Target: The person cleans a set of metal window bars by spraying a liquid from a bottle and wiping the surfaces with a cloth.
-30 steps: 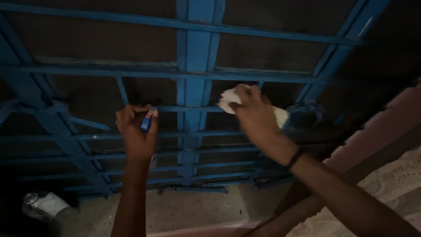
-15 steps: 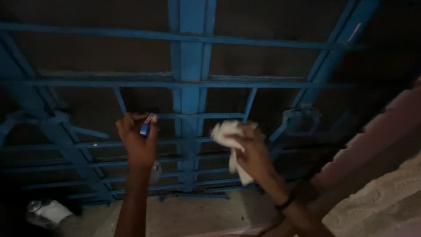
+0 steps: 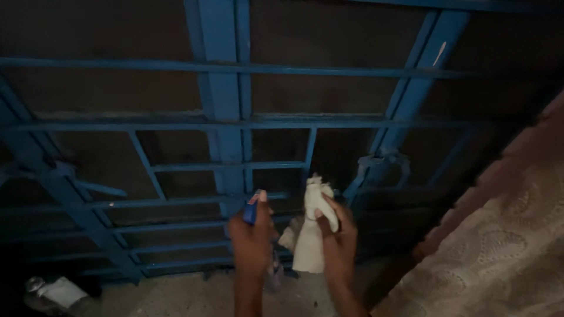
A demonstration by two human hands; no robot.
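My left hand (image 3: 252, 240) grips a small spray bottle with a blue top (image 3: 251, 208), its lower part hidden behind the hand. My right hand (image 3: 338, 240) holds a bunched white cloth (image 3: 311, 232) that hangs down from the fingers. Both hands are raised side by side, close together, in front of the lower bars of a blue metal window grille (image 3: 220, 117). The cloth is next to the grille's thick centre post, but contact cannot be judged in the dim light.
A patterned light curtain (image 3: 499, 252) hangs at the right edge. A pale crumpled object (image 3: 56, 290) lies on the sill at the lower left. The blue latch (image 3: 382, 161) sits on the right slanted bar. Behind the grille it is dark.
My right hand with the cloth has dropped from the upper right bar down toward the middle, beside my left hand. The view has shifted so both hands sit lower in the frame.
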